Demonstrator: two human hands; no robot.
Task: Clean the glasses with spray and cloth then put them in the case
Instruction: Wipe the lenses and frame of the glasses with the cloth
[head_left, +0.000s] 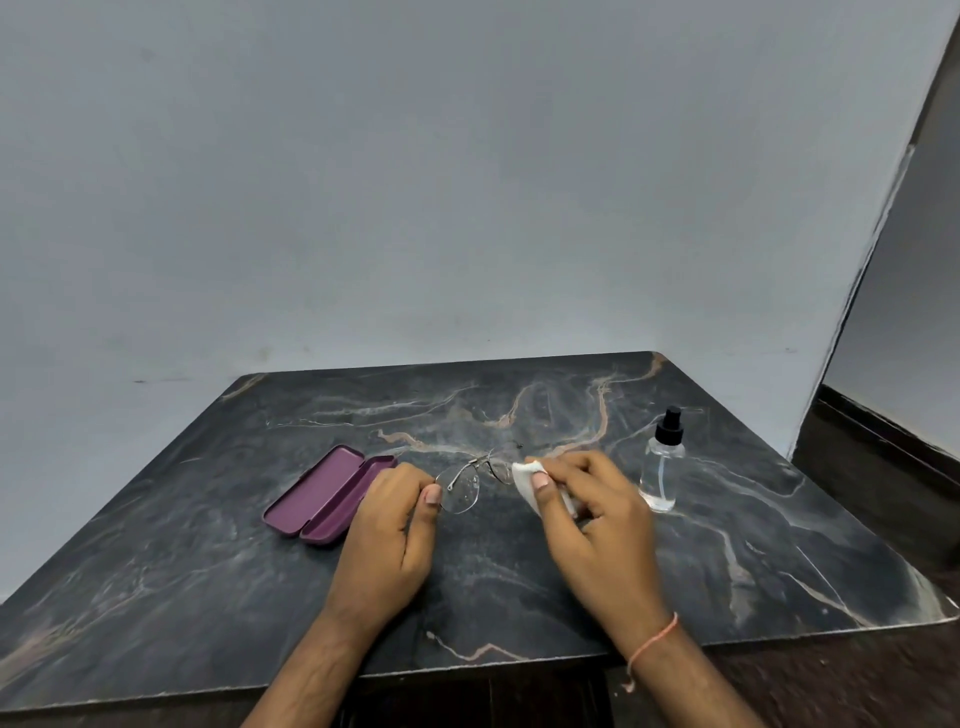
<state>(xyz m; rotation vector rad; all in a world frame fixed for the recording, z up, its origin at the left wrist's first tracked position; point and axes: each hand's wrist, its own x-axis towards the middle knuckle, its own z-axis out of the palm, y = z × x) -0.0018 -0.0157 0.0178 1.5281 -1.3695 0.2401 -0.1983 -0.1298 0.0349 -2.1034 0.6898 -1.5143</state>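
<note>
Dark marbled stone forms the tabletop (519, 561), and the glasses (470, 480) are held just above it near its middle. These rimless glasses serve as the landmark. Their left lens edge is pinched by the left hand (389, 525) between thumb and curled fingers. Their right lens is covered by a white cloth (527, 480), which is pinched around it by the thumb and fingers of the right hand (587, 512). A thin orange thread (652, 642) is worn on the right wrist. To the left of the glasses, beyond the left hand, a purple case (327, 496) is laid open on the tabletop, its inside facing up. To the right of the glasses, past the right hand, a clear spray bottle (661, 467) with a black pump top is stood upright, apart from the hand. A grey wall (415, 182) is seen behind the glasses.
</note>
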